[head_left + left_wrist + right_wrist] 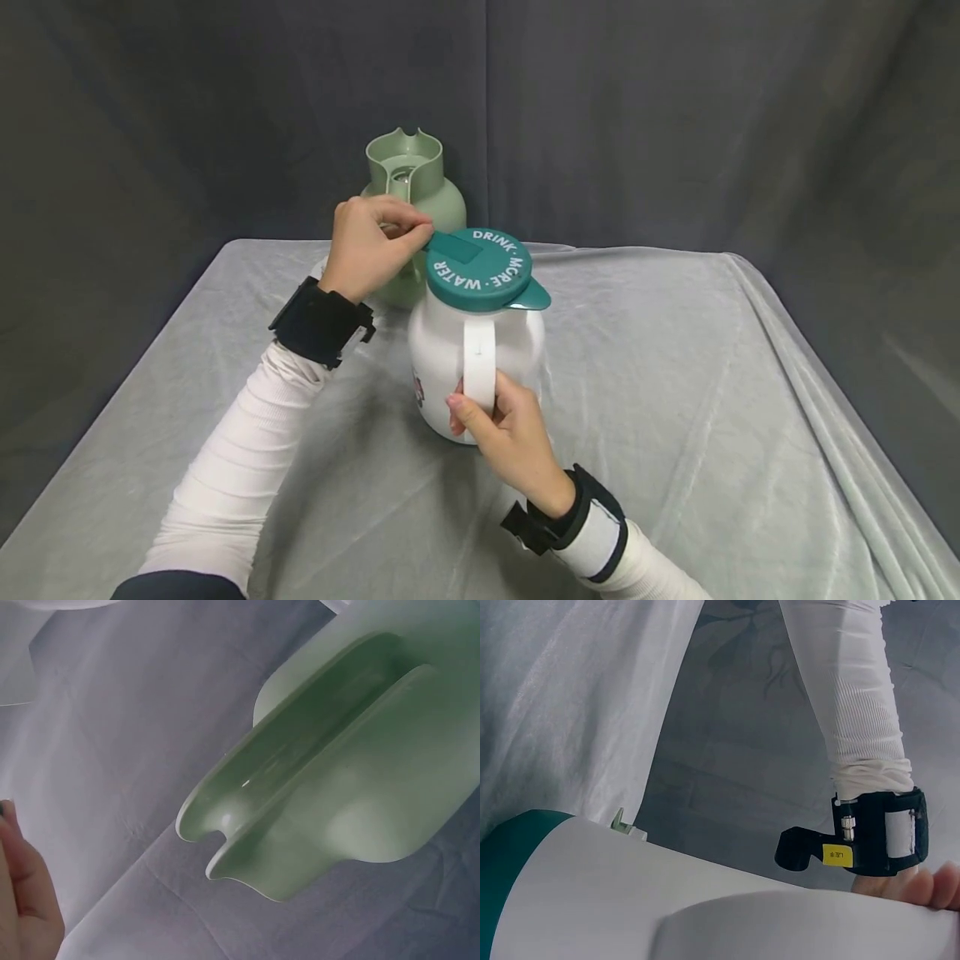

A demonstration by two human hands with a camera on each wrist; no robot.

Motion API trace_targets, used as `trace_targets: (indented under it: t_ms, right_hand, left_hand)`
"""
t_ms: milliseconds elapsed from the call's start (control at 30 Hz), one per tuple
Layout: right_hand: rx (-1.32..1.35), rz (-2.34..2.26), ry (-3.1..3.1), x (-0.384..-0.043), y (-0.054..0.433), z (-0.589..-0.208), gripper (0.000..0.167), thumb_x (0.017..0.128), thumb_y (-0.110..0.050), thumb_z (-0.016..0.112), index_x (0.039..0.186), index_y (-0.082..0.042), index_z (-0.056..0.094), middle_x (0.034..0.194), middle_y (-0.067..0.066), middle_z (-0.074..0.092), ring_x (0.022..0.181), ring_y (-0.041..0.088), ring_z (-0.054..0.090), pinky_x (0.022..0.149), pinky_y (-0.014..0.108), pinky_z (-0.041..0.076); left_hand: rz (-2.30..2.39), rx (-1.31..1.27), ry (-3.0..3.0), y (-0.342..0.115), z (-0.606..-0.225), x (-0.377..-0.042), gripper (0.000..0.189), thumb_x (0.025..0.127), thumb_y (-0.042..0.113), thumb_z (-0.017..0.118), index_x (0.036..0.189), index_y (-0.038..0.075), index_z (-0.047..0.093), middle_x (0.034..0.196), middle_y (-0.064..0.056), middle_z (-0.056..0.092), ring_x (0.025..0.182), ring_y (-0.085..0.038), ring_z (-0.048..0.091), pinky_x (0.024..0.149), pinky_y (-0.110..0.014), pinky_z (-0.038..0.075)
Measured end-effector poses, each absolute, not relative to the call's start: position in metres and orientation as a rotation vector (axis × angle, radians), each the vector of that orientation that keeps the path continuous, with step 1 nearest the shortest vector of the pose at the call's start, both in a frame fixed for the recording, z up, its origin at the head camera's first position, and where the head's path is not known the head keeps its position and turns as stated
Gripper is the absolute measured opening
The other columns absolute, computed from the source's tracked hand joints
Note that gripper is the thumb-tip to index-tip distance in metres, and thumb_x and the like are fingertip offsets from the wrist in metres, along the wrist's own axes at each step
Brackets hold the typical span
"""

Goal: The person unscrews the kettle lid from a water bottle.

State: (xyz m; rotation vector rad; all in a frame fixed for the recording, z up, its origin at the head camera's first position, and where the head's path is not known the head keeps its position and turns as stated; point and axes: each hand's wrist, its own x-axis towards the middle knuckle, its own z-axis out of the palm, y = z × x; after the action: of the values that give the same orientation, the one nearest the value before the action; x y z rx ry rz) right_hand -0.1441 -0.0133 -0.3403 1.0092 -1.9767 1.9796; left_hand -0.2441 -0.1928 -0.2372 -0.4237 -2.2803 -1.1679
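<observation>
A white jug (442,358) with a teal lid (487,287) lettered "DRINK MORE WATER" stands upright near the middle of the cloth. My right hand (517,433) grips the jug's white handle (480,354) near its lower part, thumb on the near side. At the lid's left edge, my left hand (375,246) pinches the end of a teal tab (453,247) between thumb and fingertips. The right wrist view shows the white jug's side (630,877) and its lid close up. Only part of my left hand (30,900) shows in its own wrist view.
Behind the white jug and my left hand stands a light green jug (431,200), partly hidden; the left wrist view has its handle (300,742) close up. Grey cloth (637,375) covers the table, and a dark grey curtain (637,125) hangs at the back.
</observation>
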Motion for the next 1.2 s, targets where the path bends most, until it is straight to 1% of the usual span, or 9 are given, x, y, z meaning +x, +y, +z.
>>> trace_targets:
  t_ms: [133,300,500,733,900,1100,1200]
  right_hand:
    - [0.994,1.974,-1.978,-0.144,-0.014,-0.341,0.008,0.085,0.008,0.056,0.079,0.005,0.052,0.061,0.013,0.054,0.054,0.019,0.054,0.047,0.027,0.046]
    - [0.983,1.969,-1.975,-0.144,-0.015,-0.342,0.008,0.084,0.008,0.056,0.078,0.005,0.052,0.060,0.013,0.054,0.053,0.019,0.055,0.047,0.027,0.046]
    - [0.968,1.985,-1.985,-0.144,-0.015,-0.342,0.008,0.085,0.007,0.056,0.078,0.006,0.052,0.060,0.013,0.054,0.054,0.015,0.054,0.048,0.028,0.046]
    - [0.973,1.986,-1.976,-0.144,-0.014,-0.342,0.008,0.085,0.007,0.056,0.079,0.005,0.052,0.061,0.013,0.054,0.054,0.018,0.054,0.048,0.028,0.046]
    - [0.973,2.004,-1.968,-0.144,-0.015,-0.342,0.008,0.085,0.007,0.056,0.079,0.006,0.052,0.060,0.013,0.054,0.054,0.017,0.054,0.048,0.027,0.046]
    - [0.962,2.012,-1.978,-0.144,-0.016,-0.343,0.008,0.085,0.007,0.056,0.078,0.006,0.052,0.060,0.013,0.053,0.054,0.015,0.054,0.047,0.029,0.046]
    - [0.963,2.017,-1.974,-0.144,-0.016,-0.343,0.008,0.085,0.006,0.056,0.079,0.006,0.052,0.061,0.013,0.053,0.054,0.017,0.054,0.047,0.028,0.045]
  left_hand:
    - [-1.154,-0.408,-2.279,-0.193,-0.238,-0.241,0.009,0.079,0.005,0.067,0.082,-0.001,0.072,0.085,-0.011,0.067,0.076,-0.016,0.060,0.073,-0.029,0.051]
    - [-1.091,-0.410,-2.269,-0.194,-0.240,-0.239,0.008,0.078,0.006,0.069,0.081,0.000,0.073,0.083,-0.010,0.067,0.072,-0.016,0.059,0.067,-0.027,0.048]
    - [-1.005,-0.410,-2.238,-0.194,-0.242,-0.231,0.008,0.076,0.007,0.070,0.077,-0.001,0.073,0.080,-0.010,0.067,0.068,-0.018,0.059,0.062,-0.026,0.046]
    - [-0.912,-0.442,-2.195,-0.192,-0.241,-0.224,0.009,0.075,0.008,0.072,0.074,-0.001,0.072,0.077,-0.010,0.065,0.061,-0.021,0.058,0.058,-0.028,0.042]
    - [-0.944,-0.476,-2.229,-0.196,-0.241,-0.219,0.010,0.076,0.008,0.071,0.076,-0.002,0.072,0.077,-0.010,0.064,0.064,-0.019,0.057,0.058,-0.027,0.044]
    - [-1.072,-0.540,-2.281,-0.205,-0.240,-0.211,0.010,0.074,0.000,0.066,0.081,-0.005,0.071,0.082,-0.010,0.064,0.065,-0.014,0.054,0.061,-0.021,0.049]
    - [-1.083,-0.557,-2.301,-0.207,-0.239,-0.208,0.010,0.074,-0.001,0.067,0.082,-0.005,0.071,0.082,-0.011,0.064,0.066,-0.013,0.054,0.061,-0.019,0.049]
